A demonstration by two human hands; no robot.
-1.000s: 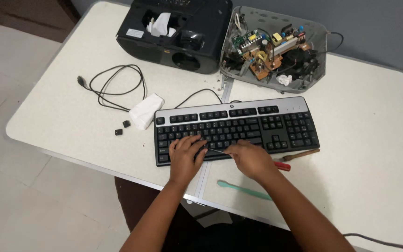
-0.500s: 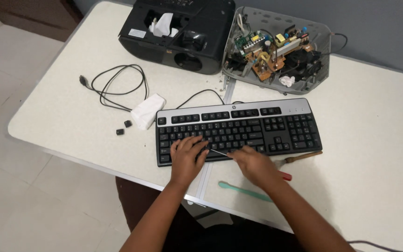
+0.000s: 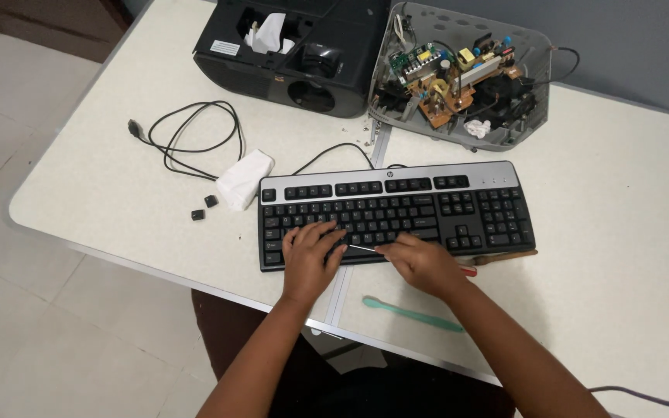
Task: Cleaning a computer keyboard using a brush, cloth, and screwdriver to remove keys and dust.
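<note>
Both hands work at the black and silver computer keyboard point(image 3: 393, 213) on the white counter point(image 3: 621, 232): left hand point(image 3: 311, 251) rests spread on the keys, right hand point(image 3: 421, 263) grips a thin metal-tipped tool point(image 3: 361, 248) against the bottom row.

Both hands point(image 3: 365, 259) low, fingers curled

I note a black and silver keyboard point(image 3: 396, 213) lying flat near the table's front edge; a thin screwdriver point(image 3: 365, 249) (red handle mostly hidden) rests across its lower keys.
</note>
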